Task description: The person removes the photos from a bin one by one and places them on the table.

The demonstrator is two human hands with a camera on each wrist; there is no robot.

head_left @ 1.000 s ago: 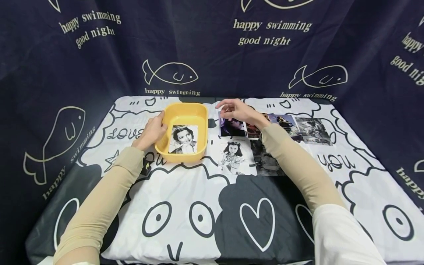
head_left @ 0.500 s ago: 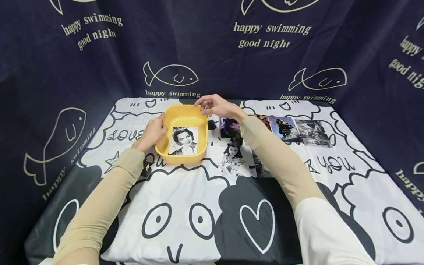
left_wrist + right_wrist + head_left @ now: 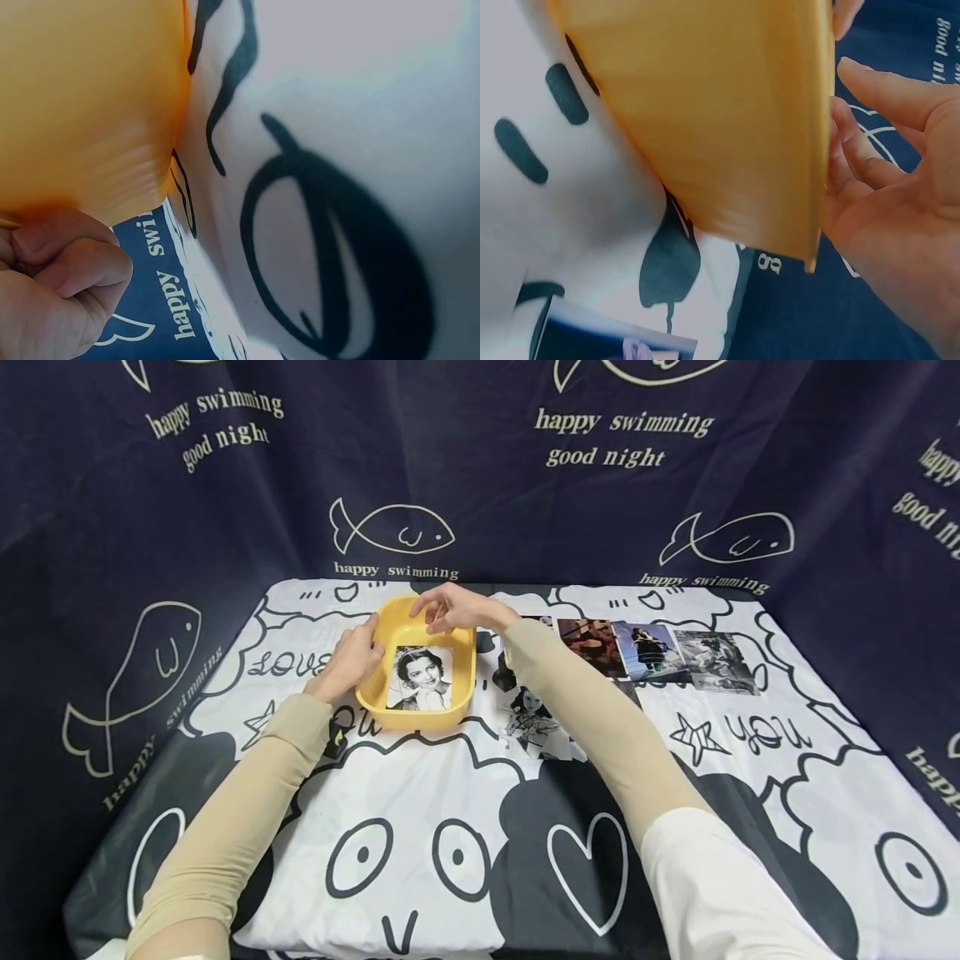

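A yellow plastic basin [image 3: 423, 719] stands on the table, with a black-and-white portrait photo [image 3: 420, 678] lying inside. My left hand [image 3: 352, 656] grips the basin's left rim; the left wrist view shows its curled fingers [image 3: 79, 259] against the yellow wall. Over the far right part of the basin hovers my right hand [image 3: 453, 608], its fingers loosely bent. Nothing is seen between thumb and fingers in the right wrist view, where the basin's wall [image 3: 727, 135] partly hides the fingertips.
Right of the basin lie several photos: a red-toned one [image 3: 588, 643], a blue one [image 3: 648, 652], a grey one [image 3: 716, 660] and a black-and-white one [image 3: 532, 727], partly under my right arm. A dark blue curtain [image 3: 495, 468] rises behind the patterned tablecloth [image 3: 405, 793].
My right hand has moved left from above the photos to over the basin. The left hand stays on the rim, and the portrait photo lies as before.
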